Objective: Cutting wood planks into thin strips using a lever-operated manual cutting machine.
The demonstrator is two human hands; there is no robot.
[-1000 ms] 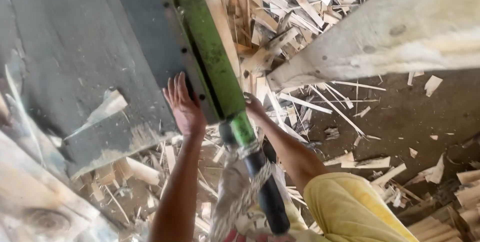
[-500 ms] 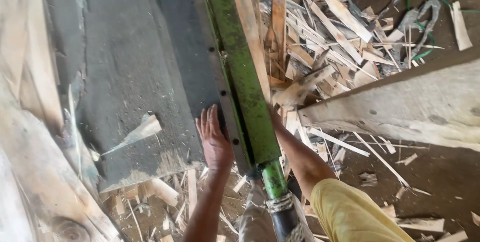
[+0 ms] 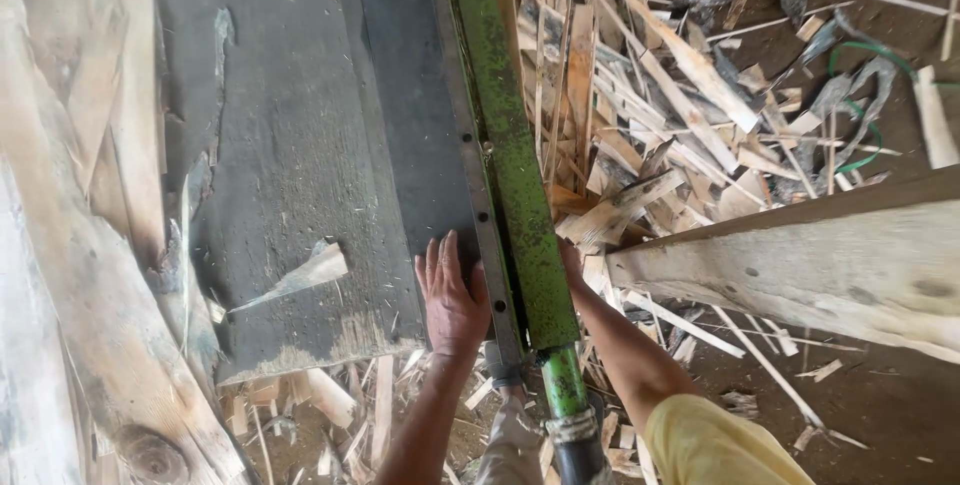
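My left hand (image 3: pixel 452 297) lies flat, fingers spread, on the near end of a dark conveyor belt (image 3: pixel 300 165), right beside its grey metal side strip. My right hand (image 3: pixel 573 263) reaches past the green metal frame rail (image 3: pixel 510 145) and is mostly hidden behind it; only the wrist and part of the hand show, near a wood offcut (image 3: pixel 620 207). Whether it grips anything is hidden. A yellow sleeve (image 3: pixel 720 445) covers my right upper arm.
A pile of wood slivers and offcuts (image 3: pixel 650 95) lies right of the rail. A thick pale plank (image 3: pixel 800 265) juts in from the right. Rough boards (image 3: pixel 80 275) lean at the left. A loose wood chip (image 3: pixel 305 273) rests on the belt. Green hose (image 3: pixel 860 95) lies on the dirt.
The view has shifted down and left along the belt. My left hand stays flat on the belt's end, and my right arm stays behind the green rail.
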